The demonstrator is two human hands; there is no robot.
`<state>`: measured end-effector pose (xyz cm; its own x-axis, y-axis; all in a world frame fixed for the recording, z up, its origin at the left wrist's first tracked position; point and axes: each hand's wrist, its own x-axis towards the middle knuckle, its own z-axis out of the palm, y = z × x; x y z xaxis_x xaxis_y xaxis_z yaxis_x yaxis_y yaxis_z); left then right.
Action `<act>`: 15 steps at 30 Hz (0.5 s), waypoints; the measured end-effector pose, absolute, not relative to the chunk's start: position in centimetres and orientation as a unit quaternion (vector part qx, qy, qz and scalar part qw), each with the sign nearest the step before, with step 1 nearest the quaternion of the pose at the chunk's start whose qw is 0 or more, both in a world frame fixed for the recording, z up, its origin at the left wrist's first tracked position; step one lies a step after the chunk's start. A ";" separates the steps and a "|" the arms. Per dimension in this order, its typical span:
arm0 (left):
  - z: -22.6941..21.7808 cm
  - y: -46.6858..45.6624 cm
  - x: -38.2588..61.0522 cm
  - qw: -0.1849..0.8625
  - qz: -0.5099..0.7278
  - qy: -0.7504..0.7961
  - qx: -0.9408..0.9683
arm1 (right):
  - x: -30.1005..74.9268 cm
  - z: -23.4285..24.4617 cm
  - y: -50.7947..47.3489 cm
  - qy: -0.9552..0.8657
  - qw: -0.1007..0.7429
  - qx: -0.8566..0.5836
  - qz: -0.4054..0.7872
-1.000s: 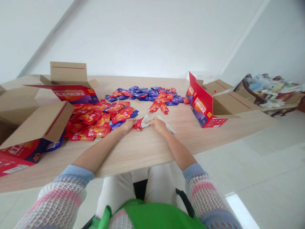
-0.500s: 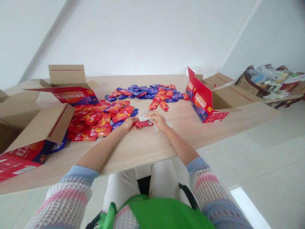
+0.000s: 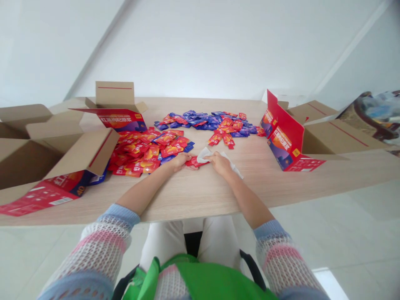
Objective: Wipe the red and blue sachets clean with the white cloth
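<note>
Near the front of the table point(image 3: 193, 200), my left hand point(image 3: 181, 161) is closed on the left end of a red sachet point(image 3: 197, 162). My right hand point(image 3: 221, 163) pinches a white tissue point(image 3: 204, 154) at the sachet's right end, and part of the tissue trails out to the right under the wrist. Just left of my left hand lies a heap of red sachets point(image 3: 146, 152) with a few blue ones among them. Behind my hands is a small group of red sachets point(image 3: 223, 133), beside a row of mostly blue sachets point(image 3: 203, 121).
An open red carton point(image 3: 284, 143) stands on the right with its flaps spread. Two more open cartons are on the left: a near carton point(image 3: 62, 187) and a far carton point(image 3: 121, 120). A chair loaded with plastic bags point(image 3: 379, 110) is at the far right.
The view has turned left, so everything sits further right in the picture. The sachet's face has turned and the tissue over it has shifted; both hands keep their hold.
</note>
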<state>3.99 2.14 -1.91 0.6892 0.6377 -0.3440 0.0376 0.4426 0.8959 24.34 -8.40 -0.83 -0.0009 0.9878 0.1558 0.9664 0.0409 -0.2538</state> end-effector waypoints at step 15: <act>-2.5 1.7 4.5 0.747 0.260 0.377 0.482 | 25.7 -1.9 -7.8 -0.717 0.331 -0.613 0.006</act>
